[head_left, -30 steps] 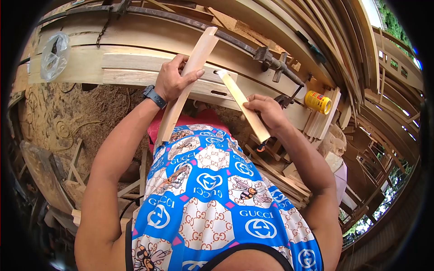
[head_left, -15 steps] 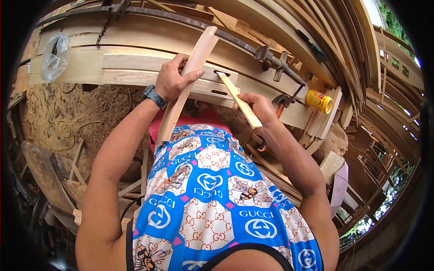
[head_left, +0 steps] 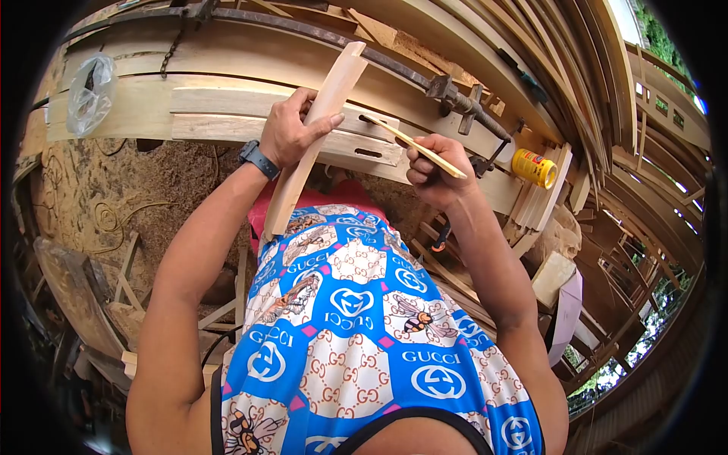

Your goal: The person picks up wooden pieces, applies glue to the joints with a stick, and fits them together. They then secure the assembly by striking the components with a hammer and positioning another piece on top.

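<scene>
My left hand (head_left: 290, 130) grips a pale curved wooden slat (head_left: 315, 140) that stands tilted, its lower end near my shirt. My right hand (head_left: 436, 171) holds a thin flat wooden stick (head_left: 406, 139), nearly edge-on to the camera. The stick's far tip sits at a slot (head_left: 373, 121) in the long wooden board (head_left: 220, 114) across the workbench. A second slot (head_left: 368, 153) lies just below it. A dark watch is on my left wrist.
A yellow glue bottle (head_left: 533, 168) stands on stacked wood at the right. A metal clamp (head_left: 462, 102) grips the curved planks above the board. A plastic bag (head_left: 89, 91) hangs at the upper left. Sawdust and wood scraps cover the ground at the left.
My right hand has turned the stick from flat-facing to nearly edge-on and brought its tip into the board's upper slot. My left hand and the slat have stayed put.
</scene>
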{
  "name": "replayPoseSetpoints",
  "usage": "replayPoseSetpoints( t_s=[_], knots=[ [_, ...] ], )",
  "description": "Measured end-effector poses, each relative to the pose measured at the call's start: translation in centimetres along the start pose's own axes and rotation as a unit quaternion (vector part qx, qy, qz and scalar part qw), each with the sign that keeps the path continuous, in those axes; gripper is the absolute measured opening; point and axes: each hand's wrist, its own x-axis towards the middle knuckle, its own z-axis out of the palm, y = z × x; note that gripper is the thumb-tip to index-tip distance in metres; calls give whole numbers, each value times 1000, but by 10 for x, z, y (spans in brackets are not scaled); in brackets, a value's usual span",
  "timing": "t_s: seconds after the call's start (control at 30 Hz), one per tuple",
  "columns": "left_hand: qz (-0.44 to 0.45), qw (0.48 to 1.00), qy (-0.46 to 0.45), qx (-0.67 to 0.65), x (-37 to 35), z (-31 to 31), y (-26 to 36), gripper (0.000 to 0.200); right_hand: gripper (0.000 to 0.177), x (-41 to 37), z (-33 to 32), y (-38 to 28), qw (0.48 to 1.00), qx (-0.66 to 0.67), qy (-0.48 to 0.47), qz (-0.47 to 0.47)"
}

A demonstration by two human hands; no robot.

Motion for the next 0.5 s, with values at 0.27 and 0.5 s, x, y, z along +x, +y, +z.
replayPoseSetpoints(
  t_s=[0.27,0.5],
  knots=[
    [1,1000,-2,1,-1,2,2,63,9,-12,-11,-1,998,-49,30,16],
    [-7,999,-24,21,-2,1,5,63,7,7,-7,-11,999,-16,36,0]
  ],
)
